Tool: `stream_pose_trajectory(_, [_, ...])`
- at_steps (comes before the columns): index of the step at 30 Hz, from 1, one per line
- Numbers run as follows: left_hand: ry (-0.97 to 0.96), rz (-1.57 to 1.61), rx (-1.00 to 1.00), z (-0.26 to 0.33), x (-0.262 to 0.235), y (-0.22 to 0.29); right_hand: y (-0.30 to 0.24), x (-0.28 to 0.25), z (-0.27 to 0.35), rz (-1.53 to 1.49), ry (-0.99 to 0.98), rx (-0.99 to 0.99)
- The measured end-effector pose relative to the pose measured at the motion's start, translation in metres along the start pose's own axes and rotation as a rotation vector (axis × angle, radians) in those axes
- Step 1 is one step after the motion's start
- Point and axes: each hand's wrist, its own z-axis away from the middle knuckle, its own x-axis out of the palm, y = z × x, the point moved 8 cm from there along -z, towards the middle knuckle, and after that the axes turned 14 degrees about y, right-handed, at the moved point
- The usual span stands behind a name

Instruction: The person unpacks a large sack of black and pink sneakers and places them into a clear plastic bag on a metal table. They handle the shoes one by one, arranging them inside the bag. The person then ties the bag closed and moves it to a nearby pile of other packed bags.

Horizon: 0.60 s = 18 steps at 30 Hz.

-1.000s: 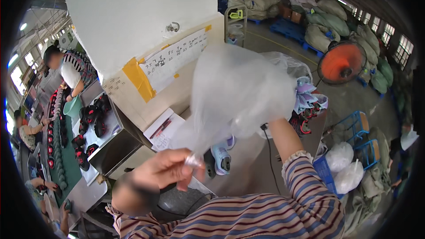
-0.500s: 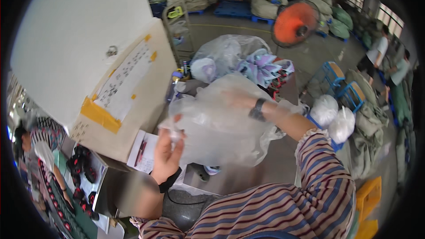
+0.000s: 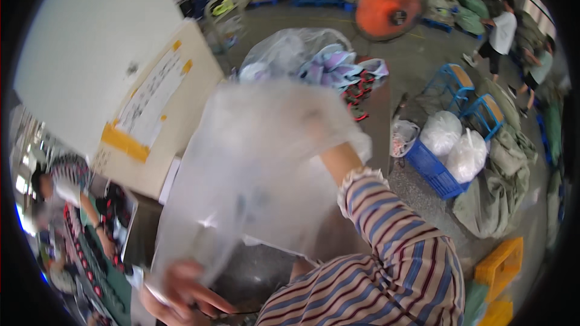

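Note:
A large, cloudy clear plastic bag [image 3: 266,175] is spread between my hands above the table, blurred by motion. Its near left corner runs down to my left hand [image 3: 184,293], whose thumb and finger are closed on the film while other fingers stick out. My right hand [image 3: 317,124] shows only faintly through the plastic at the bag's far right part. Whether its fingers grip the film is hidden. Past the bag lie lilac and pale-blue fabric-like pieces [image 3: 332,66] and red-and-black items [image 3: 360,92], beside another clear plastic bag [image 3: 284,48].
A tan board [image 3: 163,115] with taped paper stands left. An orange fan [image 3: 388,7] stands beyond the table. On the right are a blue crate [image 3: 438,169] with white bags, blue-framed stools [image 3: 456,81] and yellow crates [image 3: 501,265]. A co-worker [image 3: 66,190] is at left; two people walk far right.
My left hand has come down toward me, drawing the plastic bag's edge along and lifting the bag off the table. My right hand has shifted left and is now covered by the film.

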Motion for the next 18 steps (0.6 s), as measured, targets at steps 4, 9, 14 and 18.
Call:
stream_pose_trajectory(4, [0.441, -0.240, 0.397, -0.020, -0.096, -0.004, 0.097, -0.003, -0.008, 0.059, -0.046, 0.280])
stream_pose_trajectory(9, [0.749, -0.183, 0.458, -0.031, -0.183, -0.043, 0.063, 0.010, -0.008, 0.028, -0.045, 0.317])
stream_pose_trajectory(14, [0.804, -0.348, 0.131, -0.060, -0.180, -0.121, -0.010, 0.073, -0.016, -0.018, 0.095, 0.330])
stream_pose_trajectory(18, [0.864, -0.497, 0.001, -0.047, -0.219, -0.132, -0.107, 0.030, -0.002, -0.326, 0.143, 0.338])
